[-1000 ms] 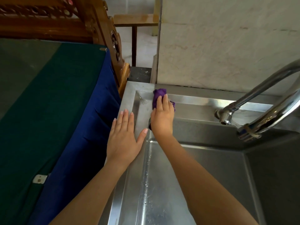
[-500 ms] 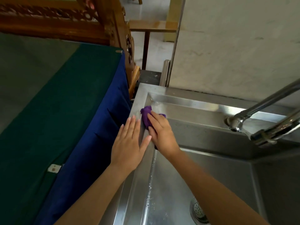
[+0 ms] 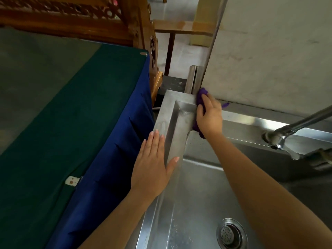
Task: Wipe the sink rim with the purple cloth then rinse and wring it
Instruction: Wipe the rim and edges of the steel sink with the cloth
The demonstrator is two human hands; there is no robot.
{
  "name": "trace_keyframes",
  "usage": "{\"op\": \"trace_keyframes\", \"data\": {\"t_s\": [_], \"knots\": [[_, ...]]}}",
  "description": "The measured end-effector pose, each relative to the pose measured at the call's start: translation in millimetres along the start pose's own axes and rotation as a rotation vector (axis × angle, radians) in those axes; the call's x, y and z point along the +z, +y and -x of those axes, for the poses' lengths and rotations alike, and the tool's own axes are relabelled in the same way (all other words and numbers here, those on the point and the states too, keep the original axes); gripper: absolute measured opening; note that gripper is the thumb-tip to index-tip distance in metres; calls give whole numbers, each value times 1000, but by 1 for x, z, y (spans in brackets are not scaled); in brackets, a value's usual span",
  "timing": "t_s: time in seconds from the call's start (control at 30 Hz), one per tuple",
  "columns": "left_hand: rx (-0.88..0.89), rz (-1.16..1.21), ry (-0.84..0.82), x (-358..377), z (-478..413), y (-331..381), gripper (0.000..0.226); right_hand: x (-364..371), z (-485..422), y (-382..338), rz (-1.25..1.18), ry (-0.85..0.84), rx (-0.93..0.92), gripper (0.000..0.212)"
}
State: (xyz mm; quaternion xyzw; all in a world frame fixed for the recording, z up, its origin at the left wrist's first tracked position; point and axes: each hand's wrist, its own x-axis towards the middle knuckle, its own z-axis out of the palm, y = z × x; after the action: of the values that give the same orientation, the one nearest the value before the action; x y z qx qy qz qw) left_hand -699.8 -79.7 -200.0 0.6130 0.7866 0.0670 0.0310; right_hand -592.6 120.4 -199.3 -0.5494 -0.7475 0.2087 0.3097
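The purple cloth (image 3: 200,99) is bunched under my right hand (image 3: 209,115), which presses it on the back rim of the steel sink (image 3: 172,105) close to the back left corner, against the wall. Most of the cloth is hidden by the hand; a bit sticks out past the fingers and below the wrist. My left hand (image 3: 152,166) lies flat, fingers apart, on the sink's left rim, holding nothing. The basin below shows its drain (image 3: 230,234).
A steel tap (image 3: 287,133) reaches over the basin from the right. The pale wall (image 3: 269,60) stands right behind the back rim. A table with green and blue cloth (image 3: 71,123) borders the sink's left side, with carved wooden furniture (image 3: 125,18) behind it.
My right hand has slid the cloth from the left rim beside my left hand back up to the back rim at the corner. The left hand stays flat on the left rim.
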Motion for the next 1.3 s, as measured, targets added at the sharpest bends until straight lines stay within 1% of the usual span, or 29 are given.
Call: {"op": "trace_keyframes", "data": {"t_s": [0.17, 0.33, 0.43, 0.57, 0.6, 0.63, 0.67, 0.7, 0.73, 0.77, 0.8, 0.83, 0.9, 0.97, 1.03, 1.1, 1.2, 1.3], "knots": [[3, -9, 10, 1, -1, 0, 80, 30, 11, -41, -38, -199, -238, 40], [2, -37, -7, -3, 7, -3, 75, 26, 43, -43, -91, -290, -325, 42], [-63, -54, -44, -7, 34, -4, 74, 19, 78, -43, -98, -333, -383, 41], [-95, -33, -69, -12, 89, -3, 73, 10, 112, -46, -56, -424, -500, 45], [-100, -34, -78, -12, 101, -3, 73, 6, 114, -46, -78, -463, -500, 46], [-101, -35, -80, -13, 111, -3, 73, 2, 114, -47, -133, -508, -462, 48], [-97, -37, -81, -12, 117, -3, 73, -1, 111, -49, -208, -536, -377, 50], [-90, -40, -81, -12, 121, -3, 73, -3, 106, -52, -282, -522, -265, 50], [-86, -44, -72, -12, 122, -3, 73, -2, 99, -54, -334, -469, -158, 49], [-86, -47, -57, -12, 122, -4, 74, 1, 95, -58, -333, -410, -88, 47], [-87, -48, -43, -12, 122, -3, 74, 5, 94, -62, -289, -373, -60, 46], [-88, -42, -37, -12, 122, -3, 74, 10, 97, -64, -225, -360, -73, 46], [-93, -32, -38, -13, 122, -3, 74, 18, 107, -66, -127, -358, -178, 45], [-91, -31, -40, -12, 122, -4, 73, 19, 113, -66, -81, -372, -284, 45], [-70, 4, -50, -14, 123, -7, 73, 16, 116, -65, -41, -404, -344, 44], [-74, 27, -56, -15, 131, -11, 72, 14, 124, -65, -1, -421, -379, 45], [-96, 1, -77, -19, 159, -15, 68, 13, 141, -67, 50, -434, -399, 48], [-108, 17, -100, -21, 192, -16, 67, 9, 157, -68, 33, -440, -400, 49]]}}
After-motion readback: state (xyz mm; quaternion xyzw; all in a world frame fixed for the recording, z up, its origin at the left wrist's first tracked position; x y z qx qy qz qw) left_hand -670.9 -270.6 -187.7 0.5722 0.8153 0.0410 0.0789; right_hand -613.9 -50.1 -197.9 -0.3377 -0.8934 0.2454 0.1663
